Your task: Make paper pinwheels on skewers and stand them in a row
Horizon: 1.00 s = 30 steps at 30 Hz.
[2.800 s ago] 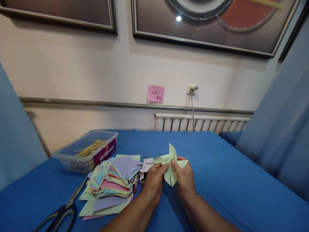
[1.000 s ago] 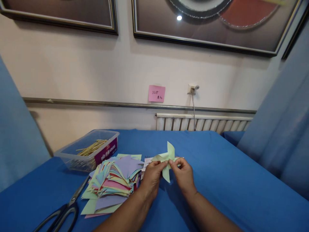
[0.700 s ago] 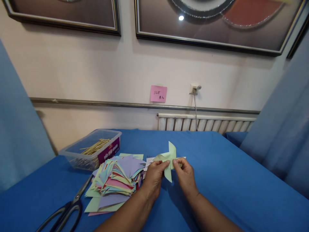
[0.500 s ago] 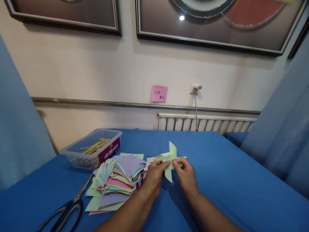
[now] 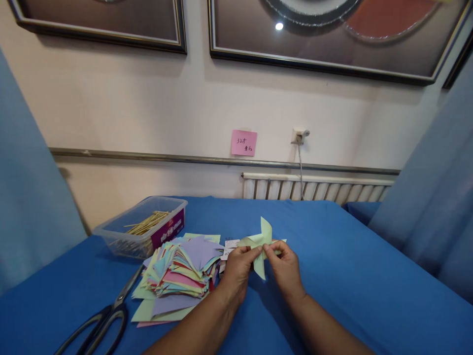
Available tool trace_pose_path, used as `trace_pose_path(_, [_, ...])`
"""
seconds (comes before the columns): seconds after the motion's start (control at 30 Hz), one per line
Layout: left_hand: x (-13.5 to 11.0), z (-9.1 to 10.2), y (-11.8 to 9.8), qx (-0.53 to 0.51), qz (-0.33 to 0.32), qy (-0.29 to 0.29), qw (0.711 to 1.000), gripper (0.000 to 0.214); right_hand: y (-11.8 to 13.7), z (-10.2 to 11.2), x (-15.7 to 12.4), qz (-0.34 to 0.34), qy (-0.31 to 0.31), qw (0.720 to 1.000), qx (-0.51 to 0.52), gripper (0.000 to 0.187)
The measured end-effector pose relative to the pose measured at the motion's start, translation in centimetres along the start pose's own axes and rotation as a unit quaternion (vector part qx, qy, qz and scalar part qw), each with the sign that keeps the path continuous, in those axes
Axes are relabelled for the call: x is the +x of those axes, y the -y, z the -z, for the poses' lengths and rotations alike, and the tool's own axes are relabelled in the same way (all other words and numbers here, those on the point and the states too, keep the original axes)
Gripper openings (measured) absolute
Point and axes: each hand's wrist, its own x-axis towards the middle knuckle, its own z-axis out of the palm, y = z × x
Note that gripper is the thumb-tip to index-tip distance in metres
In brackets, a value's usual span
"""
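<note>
A pale green paper pinwheel (image 5: 265, 230) is held up above the blue-covered table, its blades pointing several ways. My left hand (image 5: 238, 268) pinches it from the left, thumb near its centre. From the right, my right hand (image 5: 286, 268) grips it with thumb and fingers, the thumb also close to the centre. Both thumb tips nearly meet there, and they hide the middle of the pinwheel. Beside my left hand lies a messy stack of coloured paper pieces (image 5: 181, 278). A small white printed item (image 5: 231, 245) is partly hidden behind my left hand.
Large scissors (image 5: 120, 308) with dark handles lie at the front left. Behind the paper stands a clear plastic box (image 5: 129, 239) with thin wooden sticks (image 5: 148, 223) in it. A radiator (image 5: 314, 187) and a pink note (image 5: 244, 143) are at the wall past the table (image 5: 351, 266).
Almost nothing differs. The pinwheel and both hands have shifted very slightly in the view, with the grip about the same.
</note>
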Motion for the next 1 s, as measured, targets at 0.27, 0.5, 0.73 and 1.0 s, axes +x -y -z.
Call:
trace_pose_path(0.27, [-0.02,-0.04,0.08,0.006,-0.006,-0.004,1.0,0.027,0.14,-0.09,-0.05,-0.006,-0.005,1.0,0.004,0.028])
trace_pose_path(0.5, [0.06,0.05,0.28,0.017,-0.017,-0.011,1.0,0.029,0.13,-0.12,-0.13,-0.006,-0.008,1.0,0.0,0.027])
trace_pose_path(0.73, [0.25,0.21,0.44,0.037,-0.026,-0.013,0.999,0.029,0.25,-0.18,-0.16,-0.004,-0.017,1.0,-0.004,0.029])
trace_pose_path(1.0, [0.46,0.35,0.57,0.064,-0.031,-0.027,0.997,0.031,0.1,-0.09,-0.12,0.002,-0.017,1.0,-0.026,0.029])
